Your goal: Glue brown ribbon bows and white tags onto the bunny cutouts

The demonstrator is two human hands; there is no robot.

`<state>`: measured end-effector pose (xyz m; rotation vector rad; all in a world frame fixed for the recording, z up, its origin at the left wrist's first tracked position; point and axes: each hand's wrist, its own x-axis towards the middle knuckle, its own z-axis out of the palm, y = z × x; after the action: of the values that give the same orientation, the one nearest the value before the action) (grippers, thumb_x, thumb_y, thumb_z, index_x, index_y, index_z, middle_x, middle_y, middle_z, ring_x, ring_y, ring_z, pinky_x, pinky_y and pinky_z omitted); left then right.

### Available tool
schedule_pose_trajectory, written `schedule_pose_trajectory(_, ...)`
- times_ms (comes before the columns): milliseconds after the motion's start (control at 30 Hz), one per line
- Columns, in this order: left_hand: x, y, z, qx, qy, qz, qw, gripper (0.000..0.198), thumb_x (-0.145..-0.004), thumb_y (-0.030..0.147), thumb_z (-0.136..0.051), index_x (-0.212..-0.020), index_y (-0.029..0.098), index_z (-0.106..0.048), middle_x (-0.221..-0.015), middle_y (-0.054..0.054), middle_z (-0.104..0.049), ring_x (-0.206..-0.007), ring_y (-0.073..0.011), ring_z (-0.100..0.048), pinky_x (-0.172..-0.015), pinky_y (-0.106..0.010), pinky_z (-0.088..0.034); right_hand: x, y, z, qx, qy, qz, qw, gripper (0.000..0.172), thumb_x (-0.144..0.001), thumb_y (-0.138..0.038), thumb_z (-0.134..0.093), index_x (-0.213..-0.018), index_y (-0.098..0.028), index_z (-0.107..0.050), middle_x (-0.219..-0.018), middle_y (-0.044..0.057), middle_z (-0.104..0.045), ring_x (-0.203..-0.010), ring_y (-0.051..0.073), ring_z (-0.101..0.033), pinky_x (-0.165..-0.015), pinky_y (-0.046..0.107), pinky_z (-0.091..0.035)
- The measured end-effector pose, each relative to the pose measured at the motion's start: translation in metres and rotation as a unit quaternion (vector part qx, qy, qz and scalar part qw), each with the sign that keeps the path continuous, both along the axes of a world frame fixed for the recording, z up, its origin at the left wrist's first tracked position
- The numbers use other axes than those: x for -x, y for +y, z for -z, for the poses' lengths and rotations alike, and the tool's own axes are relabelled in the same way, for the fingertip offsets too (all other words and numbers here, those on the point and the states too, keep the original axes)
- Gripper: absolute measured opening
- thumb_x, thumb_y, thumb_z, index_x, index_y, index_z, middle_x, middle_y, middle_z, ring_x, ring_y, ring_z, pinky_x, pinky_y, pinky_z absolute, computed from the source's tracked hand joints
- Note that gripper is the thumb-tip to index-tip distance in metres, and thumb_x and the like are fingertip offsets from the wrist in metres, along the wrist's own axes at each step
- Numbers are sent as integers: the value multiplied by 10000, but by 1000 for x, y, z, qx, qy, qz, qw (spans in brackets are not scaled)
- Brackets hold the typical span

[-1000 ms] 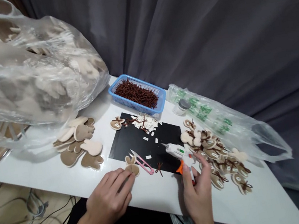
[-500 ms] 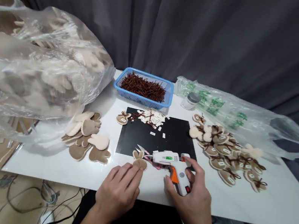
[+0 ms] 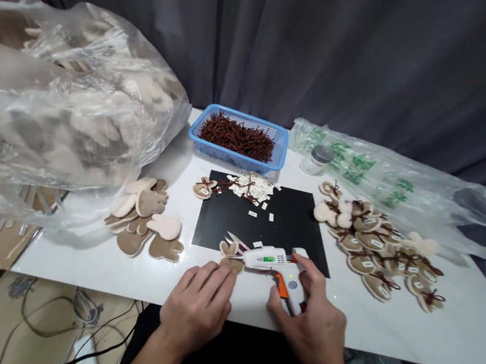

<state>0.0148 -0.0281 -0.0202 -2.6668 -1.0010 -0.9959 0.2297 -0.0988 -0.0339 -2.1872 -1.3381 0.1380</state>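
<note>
My left hand (image 3: 198, 304) has its fingers closed on the edge of a small brown, rabbit-shaped plush piece (image 3: 238, 265), which it keeps near the table's front edge. In my right hand (image 3: 315, 322) is a white hot glue gun (image 3: 260, 259) with an orange trigger. The gun's nozzle points left, over the face of the plush piece and seemingly touching it. Just behind lie pink-handled scissors (image 3: 239, 241), partly covered by the gun. White labels (image 3: 256, 187) and several brown bows are heaped on a black mat (image 3: 213, 227).
Plain plush rabbits (image 3: 153, 201) are piled at left, below a large clear bag (image 3: 121, 121). A blue basket (image 3: 281, 147) holds brown bows. To the right are rabbits with bows and labels (image 3: 371, 241), a lidded jar (image 3: 314, 161) and a green-printed plastic bag (image 3: 442, 204).
The glue gun has moved left, bringing its nozzle from beside the rabbit piece to over it. My left hand still grips the piece. The whole view has shifted slightly.
</note>
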Motion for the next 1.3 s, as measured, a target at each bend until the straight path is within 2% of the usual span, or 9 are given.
schedule_pose_trajectory(300, 1, 0, 1, 1, 4, 1, 1000, 327, -1018, 136, -502, -1173, 134, -790, -1150, -83, -850, -1052, -240, -733, -902, -374, -532, 0, 0, 0, 8, -24, 1, 1000, 617, -934, -542, -601, -1471, -242, -646, -970, 44, -829, -558, 197, -706, -589, 287, -502)
schedule_pose_trajectory(567, -1, 0, 1, 6, -8, 5, 1000, 326, -1028, 132, -488, -1158, 119, -787, -1137, -75, -852, -1035, -242, -730, -879, -374, -536, -2, 0, 3, 27, -30, 1, 999, 652, -918, -547, -605, -1502, -259, -638, -910, 27, -816, -516, 194, -687, -568, 284, -485)
schedule_pose_trajectory(967, 1, -1, 4, 4, 8, -1, 1000, 331, -977, 130, -538, -1202, 137, -781, -1161, -83, -846, -1058, -237, -731, -872, -366, -537, -1, 1, 0, 33, -25, 23, 999, 667, -887, -546, -645, -1499, -279, -653, -683, -38, -752, -456, 208, -653, -544, 295, -477)
schedule_pose_trajectory(1300, 0, -2, 3, 6, 8, -4, 1000, 315, -995, 136, -528, -1174, 147, -787, -1164, -78, -852, -1051, -235, -737, -872, -369, -536, 1, -1, -1, 18, -30, 18, 999, 627, -928, -551, -623, -1488, -271, -667, -733, -22, -772, -471, 197, -646, -553, 293, -490)
